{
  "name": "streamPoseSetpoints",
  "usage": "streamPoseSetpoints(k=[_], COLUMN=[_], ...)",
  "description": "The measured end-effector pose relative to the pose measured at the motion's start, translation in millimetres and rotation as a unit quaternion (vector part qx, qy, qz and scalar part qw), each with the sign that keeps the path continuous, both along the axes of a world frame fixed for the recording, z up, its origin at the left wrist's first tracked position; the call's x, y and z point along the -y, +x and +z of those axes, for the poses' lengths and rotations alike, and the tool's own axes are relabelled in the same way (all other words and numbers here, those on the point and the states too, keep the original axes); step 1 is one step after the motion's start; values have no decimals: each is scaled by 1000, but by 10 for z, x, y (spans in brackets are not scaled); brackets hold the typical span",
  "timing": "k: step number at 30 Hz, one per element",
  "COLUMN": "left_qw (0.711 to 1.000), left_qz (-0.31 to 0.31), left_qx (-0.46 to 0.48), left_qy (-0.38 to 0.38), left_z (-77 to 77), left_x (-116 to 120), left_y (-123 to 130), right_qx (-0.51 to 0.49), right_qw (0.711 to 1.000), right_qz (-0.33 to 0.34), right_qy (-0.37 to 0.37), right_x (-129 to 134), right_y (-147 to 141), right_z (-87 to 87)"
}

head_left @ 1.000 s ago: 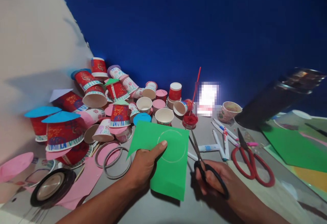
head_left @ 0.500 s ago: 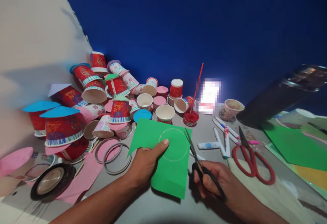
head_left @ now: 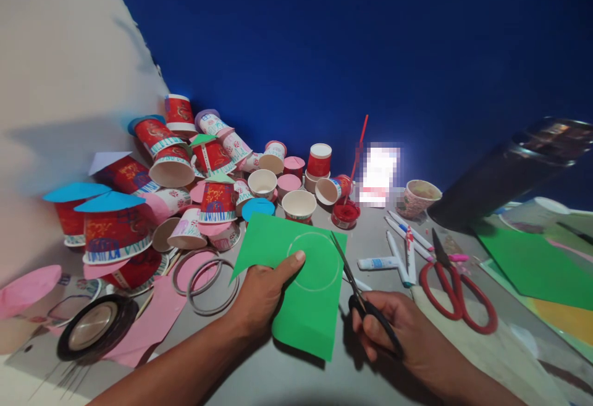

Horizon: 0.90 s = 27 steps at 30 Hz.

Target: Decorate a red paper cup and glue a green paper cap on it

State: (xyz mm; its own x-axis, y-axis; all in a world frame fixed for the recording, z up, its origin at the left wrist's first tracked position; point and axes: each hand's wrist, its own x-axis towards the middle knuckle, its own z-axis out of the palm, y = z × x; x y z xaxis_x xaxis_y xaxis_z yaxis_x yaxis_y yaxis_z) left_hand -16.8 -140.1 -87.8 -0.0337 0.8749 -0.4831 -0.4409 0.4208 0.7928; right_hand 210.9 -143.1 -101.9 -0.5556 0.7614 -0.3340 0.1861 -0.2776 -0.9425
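A sheet of green paper (head_left: 306, 319) with a pale circle drawn on it is pinched in my left hand (head_left: 266, 291), thumb on top beside the circle's left edge. My right hand (head_left: 389, 325) is closed round the black handles of a pair of scissors (head_left: 354, 282). The scissor blades point up and left, at the right edge of the green paper near the circle. Two grey rings (head_left: 213, 287) lie on the table left of my left hand, by pink paper (head_left: 155, 316).
Decorated paper cups (head_left: 217, 202) pile up at the left and back. Red-handled scissors (head_left: 456, 295), markers (head_left: 396, 257) and a patterned cup (head_left: 419, 198) are on the right. A dark bottle (head_left: 500, 177) leans there, behind green sheets (head_left: 532, 270). A roll of tape (head_left: 92, 327) lies left.
The scissors in my right hand have shifted slightly left, their blades a little further over the edge of the green paper. My left hand keeps its hold.
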Motion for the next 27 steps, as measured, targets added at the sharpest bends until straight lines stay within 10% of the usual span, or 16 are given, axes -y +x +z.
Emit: streamPoseSetpoints(k=[27], left_qw=[994], left_qz=[38], left_qx=[-65], left_qy=[79], left_z=[169], left_x=[-29], left_y=[-27], right_qx=[21], right_qw=[1000], right_qz=[10], right_qy=[-2], right_x=[15], right_y=[4], right_z=[4])
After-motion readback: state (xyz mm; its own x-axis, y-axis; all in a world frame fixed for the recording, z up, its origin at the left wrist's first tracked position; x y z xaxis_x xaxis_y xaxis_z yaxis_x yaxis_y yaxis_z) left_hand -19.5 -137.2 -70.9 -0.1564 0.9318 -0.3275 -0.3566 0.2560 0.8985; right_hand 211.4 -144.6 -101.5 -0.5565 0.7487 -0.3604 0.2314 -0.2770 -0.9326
